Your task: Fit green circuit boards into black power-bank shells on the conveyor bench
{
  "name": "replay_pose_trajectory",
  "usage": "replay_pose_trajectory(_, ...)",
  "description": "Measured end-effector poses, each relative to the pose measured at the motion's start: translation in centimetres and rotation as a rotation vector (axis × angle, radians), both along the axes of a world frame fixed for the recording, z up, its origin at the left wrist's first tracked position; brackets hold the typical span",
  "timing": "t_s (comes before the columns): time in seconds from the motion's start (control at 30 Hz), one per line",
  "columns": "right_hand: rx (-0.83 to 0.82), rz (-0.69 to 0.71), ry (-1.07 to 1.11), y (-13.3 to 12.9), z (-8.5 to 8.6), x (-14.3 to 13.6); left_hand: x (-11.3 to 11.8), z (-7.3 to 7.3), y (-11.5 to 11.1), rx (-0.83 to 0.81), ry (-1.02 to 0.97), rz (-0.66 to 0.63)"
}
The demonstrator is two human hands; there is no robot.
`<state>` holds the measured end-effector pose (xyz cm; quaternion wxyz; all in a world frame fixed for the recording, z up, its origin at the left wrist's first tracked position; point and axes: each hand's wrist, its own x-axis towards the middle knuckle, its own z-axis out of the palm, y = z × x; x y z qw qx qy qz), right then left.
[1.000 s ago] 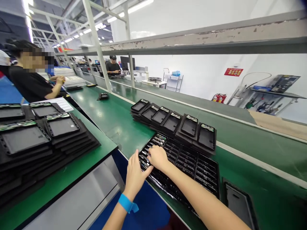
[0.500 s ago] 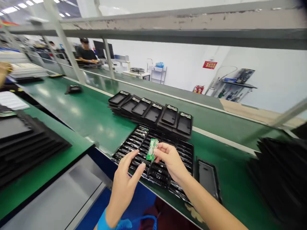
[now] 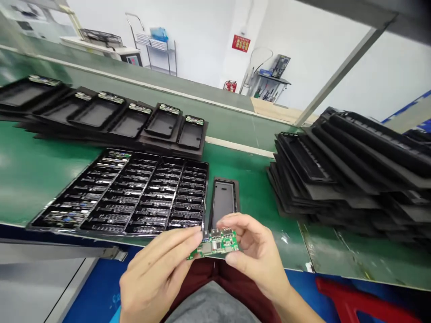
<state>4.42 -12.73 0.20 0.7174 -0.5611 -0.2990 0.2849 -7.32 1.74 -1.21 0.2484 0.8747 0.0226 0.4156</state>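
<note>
A green circuit board (image 3: 218,244) with metal connectors along its upper edge is held up close to my body, tilted so its component side shows. My left hand (image 3: 161,269) grips the board's left end, fingers over the top and thumb beneath. Around the right end curls my right hand (image 3: 257,255), its index finger at the upper edge and thumb at the lower corner. Just beyond the hands lies a black rectangular case (image 3: 224,199), partly covered by my right fingers. To its left is a black compartmented tray (image 3: 153,193), with circuit boards in its left column.
Several black cases with boards at one end sit on stacked dark sheets (image 3: 134,134) at the back left. A tall pile of black cases and sheets (image 3: 336,179) stands on the right. A red stool-like object (image 3: 350,298) is below the green bench (image 3: 256,202).
The view has swung right and down. The board has come from above the tray to near my body, turned lengthwise. My left hand, open before, has closed on it.
</note>
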Motion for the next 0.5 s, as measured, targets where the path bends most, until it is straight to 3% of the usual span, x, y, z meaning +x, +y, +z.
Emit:
replay_pose_trajectory(0.17, -0.075, -0.127, -0.305, -2.0, 0.0, 1.0, 1.3, 0.0, -0.5, 0.058, 0.027, -0.072)
replay_pose_trajectory(0.3, -0.230, -0.156, -0.514, -3.0, 0.0, 1.8, 2.3, -0.3, -0.9, 0.081, 0.070, -0.120)
replay_pose_trajectory(0.4, -0.356, -0.106, -0.523, -3.6, -0.3, 2.7, 3.3, -1.1, -1.3, 0.096, 0.123, -0.157)
replay_pose_trajectory(0.5, -0.446, -0.091, -0.391, -4.2, -1.4, 3.9, 4.8, -2.2, -1.8, 0.107, 0.246, -0.118)
